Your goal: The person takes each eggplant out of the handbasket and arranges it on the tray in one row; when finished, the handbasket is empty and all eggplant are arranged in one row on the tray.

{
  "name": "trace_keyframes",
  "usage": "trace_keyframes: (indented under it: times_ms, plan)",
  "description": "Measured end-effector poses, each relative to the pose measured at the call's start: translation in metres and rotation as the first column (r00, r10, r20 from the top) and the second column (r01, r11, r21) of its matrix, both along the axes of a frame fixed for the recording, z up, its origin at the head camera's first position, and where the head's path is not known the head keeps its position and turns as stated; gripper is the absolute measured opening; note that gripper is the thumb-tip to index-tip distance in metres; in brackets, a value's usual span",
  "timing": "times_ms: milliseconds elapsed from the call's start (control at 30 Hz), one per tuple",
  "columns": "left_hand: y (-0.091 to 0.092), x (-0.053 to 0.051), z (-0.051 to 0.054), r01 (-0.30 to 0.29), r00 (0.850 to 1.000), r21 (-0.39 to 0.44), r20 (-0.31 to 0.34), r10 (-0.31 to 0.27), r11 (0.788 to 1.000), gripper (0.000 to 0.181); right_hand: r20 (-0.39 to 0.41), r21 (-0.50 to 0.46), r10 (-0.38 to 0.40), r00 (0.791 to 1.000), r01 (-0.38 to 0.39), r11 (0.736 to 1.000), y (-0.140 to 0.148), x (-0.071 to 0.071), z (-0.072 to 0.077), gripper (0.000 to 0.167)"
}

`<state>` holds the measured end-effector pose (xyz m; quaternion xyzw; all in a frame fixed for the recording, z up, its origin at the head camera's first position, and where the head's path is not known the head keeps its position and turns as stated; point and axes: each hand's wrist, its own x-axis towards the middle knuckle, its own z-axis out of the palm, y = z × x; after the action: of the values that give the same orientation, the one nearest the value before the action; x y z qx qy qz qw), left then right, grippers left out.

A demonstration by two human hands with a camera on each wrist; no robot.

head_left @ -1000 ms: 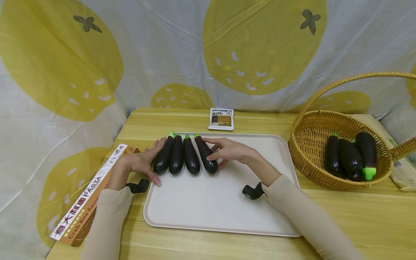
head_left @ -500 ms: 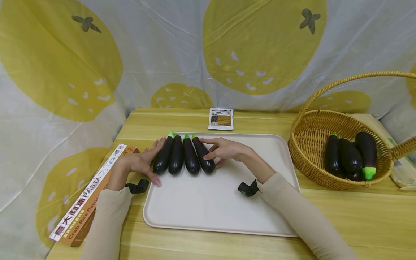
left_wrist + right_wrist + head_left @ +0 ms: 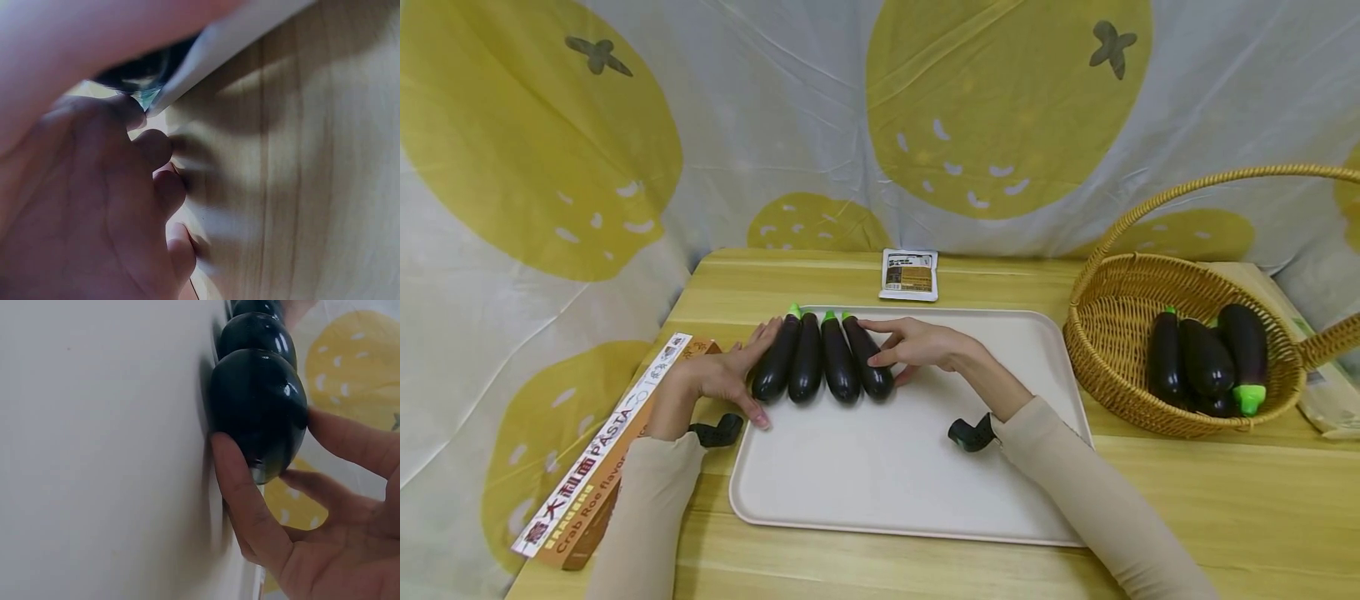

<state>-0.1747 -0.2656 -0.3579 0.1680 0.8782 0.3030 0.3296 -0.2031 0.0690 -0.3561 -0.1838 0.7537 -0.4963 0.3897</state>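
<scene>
On the far left part of the pale tray [image 3: 910,475], four eggplants [image 3: 838,362] lie in a row; the right hand [image 3: 925,345] pinches the rightmost eggplant [image 3: 876,379], while the left hand [image 3: 728,377] rests with loosely spread fingers beside the leftmost eggplant [image 3: 777,362].

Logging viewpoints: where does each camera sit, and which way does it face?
Head: on the head, facing forward and down at eggplants on a tray; left hand, right hand, sleeves show.
Left wrist: on that wrist, facing the table; left hand shows.
Right wrist: on that wrist, facing the row's right-end eggplant; right hand's fingers hold it.
Shared by head and right wrist: tray, right hand.
</scene>
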Motion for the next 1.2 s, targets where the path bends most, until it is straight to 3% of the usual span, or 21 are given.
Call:
trace_keyframes:
  times_ms: [567,900,1200]
  plan:
    - [-0.0004,0.0004,0.0002,-0.002,1.0,0.011,0.017,0.002,1.0,0.157,0.022,-0.021,0.033,0.999,-0.032,0.999,0.0013,-0.0044,-0.002,0.072]
    - [-0.0015,0.0006,0.0017,0.005,1.0,0.018,0.018,-0.005,1.0,0.157,-0.052,-0.022,0.026,0.998,-0.027,0.999,0.0018,0.0015,-0.0069,0.07]
    - [0.0004,-0.0004,0.0022,-0.001,1.0,-0.006,0.014,0.001,1.0,0.156,-0.015,-0.036,0.028,1.0,-0.028,0.999,0.0055,-0.0015,-0.0079,0.069]
